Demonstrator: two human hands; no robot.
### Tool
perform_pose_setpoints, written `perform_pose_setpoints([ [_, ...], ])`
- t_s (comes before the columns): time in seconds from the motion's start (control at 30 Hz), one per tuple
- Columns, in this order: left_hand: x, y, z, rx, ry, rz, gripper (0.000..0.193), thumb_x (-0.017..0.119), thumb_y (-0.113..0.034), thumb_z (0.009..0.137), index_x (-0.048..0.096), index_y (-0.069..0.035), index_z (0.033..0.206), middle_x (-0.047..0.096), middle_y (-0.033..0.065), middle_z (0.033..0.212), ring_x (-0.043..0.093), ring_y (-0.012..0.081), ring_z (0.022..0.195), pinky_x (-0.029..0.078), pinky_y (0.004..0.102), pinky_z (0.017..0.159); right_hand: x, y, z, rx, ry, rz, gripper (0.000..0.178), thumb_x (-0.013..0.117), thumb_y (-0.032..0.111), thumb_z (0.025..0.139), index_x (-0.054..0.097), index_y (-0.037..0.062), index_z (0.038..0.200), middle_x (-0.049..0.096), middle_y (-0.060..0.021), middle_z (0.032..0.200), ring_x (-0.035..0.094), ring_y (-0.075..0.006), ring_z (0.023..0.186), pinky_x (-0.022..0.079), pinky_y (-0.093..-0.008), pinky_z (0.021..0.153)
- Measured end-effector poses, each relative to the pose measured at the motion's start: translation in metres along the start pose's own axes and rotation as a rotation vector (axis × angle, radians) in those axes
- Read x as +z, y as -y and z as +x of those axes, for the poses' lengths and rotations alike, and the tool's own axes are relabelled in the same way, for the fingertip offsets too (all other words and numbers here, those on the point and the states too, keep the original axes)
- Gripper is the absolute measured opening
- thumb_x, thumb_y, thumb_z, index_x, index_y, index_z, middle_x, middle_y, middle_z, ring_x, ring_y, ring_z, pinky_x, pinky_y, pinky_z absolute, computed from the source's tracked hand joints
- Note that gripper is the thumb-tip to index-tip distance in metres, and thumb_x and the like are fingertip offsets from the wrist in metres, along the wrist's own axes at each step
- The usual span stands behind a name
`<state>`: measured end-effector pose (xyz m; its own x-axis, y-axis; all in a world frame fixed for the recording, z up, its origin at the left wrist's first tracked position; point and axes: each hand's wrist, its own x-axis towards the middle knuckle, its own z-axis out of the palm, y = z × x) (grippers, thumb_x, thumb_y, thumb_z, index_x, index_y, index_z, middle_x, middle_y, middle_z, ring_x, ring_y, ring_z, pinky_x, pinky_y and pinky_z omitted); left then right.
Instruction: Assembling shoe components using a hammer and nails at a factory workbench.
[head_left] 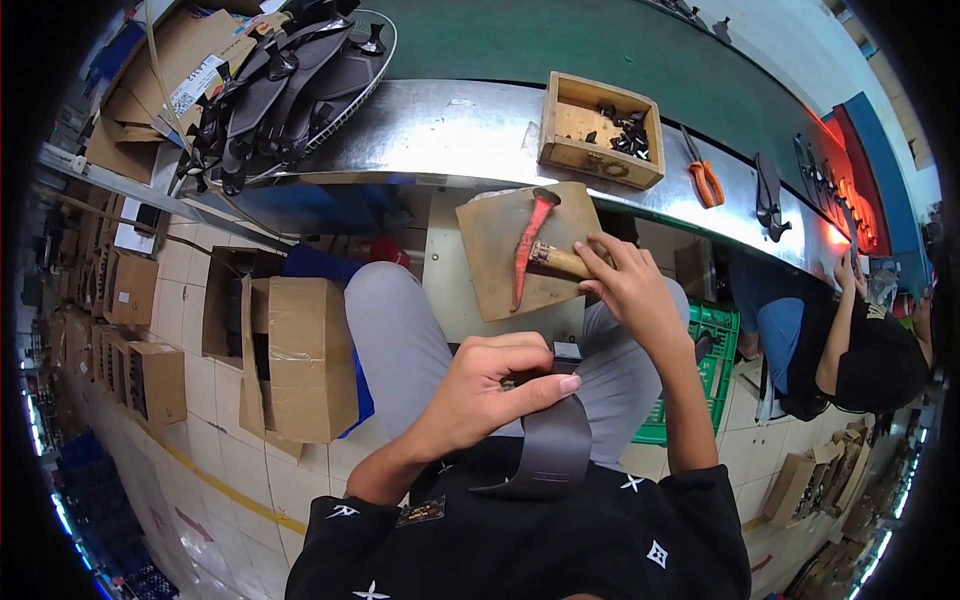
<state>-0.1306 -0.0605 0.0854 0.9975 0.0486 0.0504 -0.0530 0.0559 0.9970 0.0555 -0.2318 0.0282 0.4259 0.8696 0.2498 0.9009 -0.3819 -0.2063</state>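
My left hand (495, 388) is closed round a dark grey sandal sole (556, 440), which curves down in front of my black shirt; its far end is mostly hidden by my fingers. My right hand (632, 285) has its thumb and fingers at the end of a hammer's wooden handle. The hammer (525, 248) has a long, worn red head and lies on a brown board (485, 270) between my knees. Past the board, on the metal bench edge, stands a wooden box (600, 168) with small black parts inside.
Orange-handled pliers (706, 182) and a dark sandal (769, 195) lie right of the box. A wire basket of sandals (300, 85) stands far left by the green conveyor belt (520, 45). Cardboard boxes (300, 350) are at left; a green crate (716, 355) and another person (865, 350) at right.
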Motion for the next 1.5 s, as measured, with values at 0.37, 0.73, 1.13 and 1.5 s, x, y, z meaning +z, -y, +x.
perform_pose_setpoints([
  [0.37,0.018,-0.01,0.001,-0.458,0.23,-0.381,0.03,0.057,-0.026,0.099,0.068,0.002,0.098,0.062,0.0046,0.093,0.057,0.0109,0.09,0.044,0.0258,0.081,0.003,0.087,-0.035,0.217,-0.027,1.883,0.061,0.055,0.059,0.092,0.06,-0.0009,0.104,0.061,-0.0182,0.111,0.061,-0.0114,0.082,0.047,-0.0152,0.052],
  [0.73,0.04,-0.008,0.005,-0.55,0.292,-0.55,0.028,0.051,-0.025,0.1,0.061,0.001,0.098,0.064,0.0098,0.1,0.059,0.0147,0.095,0.046,0.0265,0.086,-0.005,0.077,-0.039,0.121,-0.045,1.996,0.063,0.052,0.063,0.09,0.062,0.0001,0.093,0.061,-0.0101,0.091,0.055,-0.0253,0.099,0.044,-0.0408,0.092],
  [1.13,0.045,0.004,-0.001,-0.417,0.302,-0.46,0.034,0.048,-0.028,0.103,0.066,0.0,0.098,0.066,0.008,0.098,0.06,0.016,0.101,0.043,0.0295,0.094,-0.008,0.084,-0.043,0.158,-0.132,1.992,0.059,0.054,0.058,0.093,0.062,0.0002,0.084,0.06,-0.0106,0.083,0.054,-0.0262,0.089,0.043,-0.0404,0.088],
  [1.5,-0.024,-0.006,0.014,-0.162,-0.25,-0.04,0.031,0.046,-0.031,0.103,0.061,-0.004,0.099,0.061,0.005,0.097,0.056,0.0141,0.098,0.042,0.03,0.092,-0.002,0.074,-0.024,0.313,-0.308,1.437,0.062,0.04,0.05,0.103,0.058,-0.0067,0.118,0.064,-0.0162,0.116,0.06,-0.0219,0.106,0.044,-0.0347,0.096],
])
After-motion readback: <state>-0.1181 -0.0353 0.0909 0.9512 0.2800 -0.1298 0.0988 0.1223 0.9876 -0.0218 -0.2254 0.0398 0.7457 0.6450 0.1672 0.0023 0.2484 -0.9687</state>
